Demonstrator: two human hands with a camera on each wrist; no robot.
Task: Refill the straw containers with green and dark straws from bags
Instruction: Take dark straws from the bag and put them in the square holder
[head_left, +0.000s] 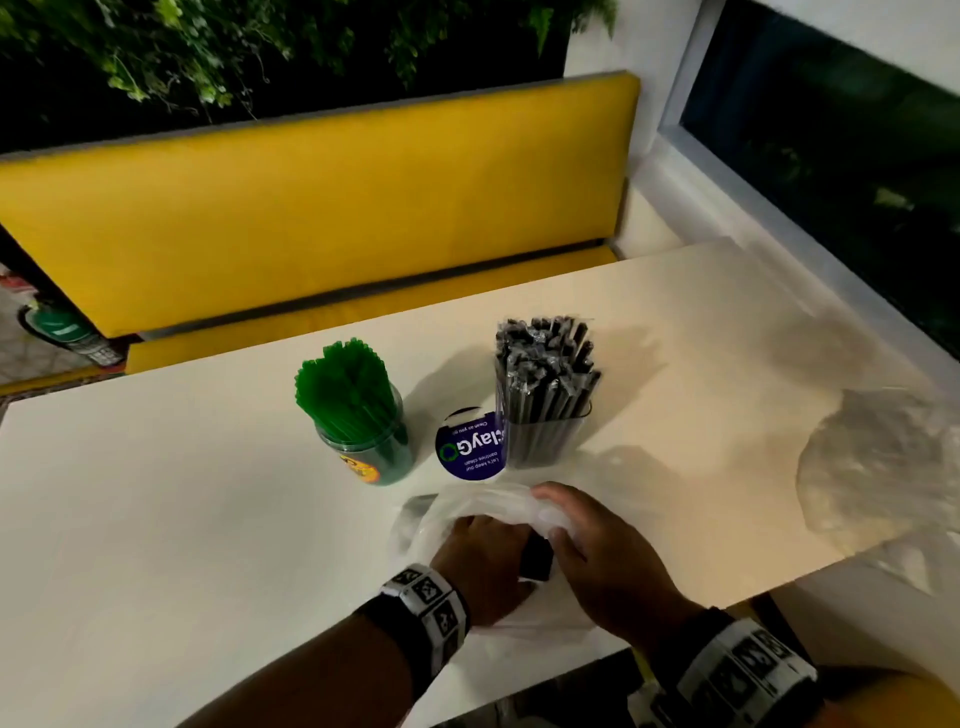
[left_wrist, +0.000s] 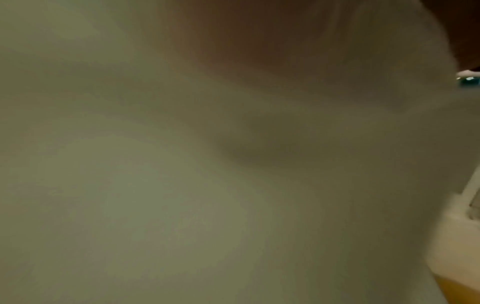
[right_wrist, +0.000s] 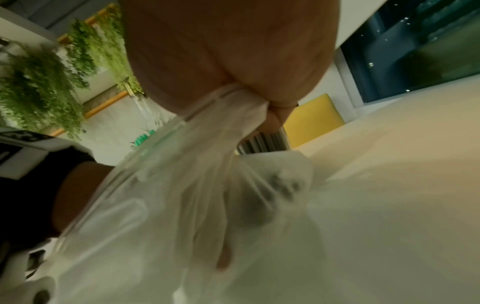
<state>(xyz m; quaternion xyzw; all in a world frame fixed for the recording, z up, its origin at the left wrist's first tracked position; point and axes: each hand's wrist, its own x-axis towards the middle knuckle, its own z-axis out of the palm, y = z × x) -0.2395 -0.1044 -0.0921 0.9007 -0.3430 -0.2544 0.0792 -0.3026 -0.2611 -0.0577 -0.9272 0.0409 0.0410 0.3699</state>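
A round jar (head_left: 370, 447) packed with green straws (head_left: 345, 384) stands mid-table. To its right a clear square container (head_left: 540, 439) holds wrapped dark straws (head_left: 545, 358). Near the front edge lies a translucent plastic bag (head_left: 483, 499). My right hand (head_left: 566, 525) grips its bunched rim, and the right wrist view shows the bag (right_wrist: 166, 195) stretched out from the palm. My left hand (head_left: 483, 556) is inside the bag, curled round a bundle of dark straws (head_left: 536, 561); their ends (right_wrist: 285, 185) show through the film. In the left wrist view there is only blurred plastic (left_wrist: 182, 185).
A purple round label (head_left: 470, 449) sits between the two containers. A second crumpled clear bag (head_left: 883, 467) lies at the table's right edge. A yellow bench (head_left: 311, 218) runs behind the white table (head_left: 182, 493), and a dark window (head_left: 831, 130) is at the right.
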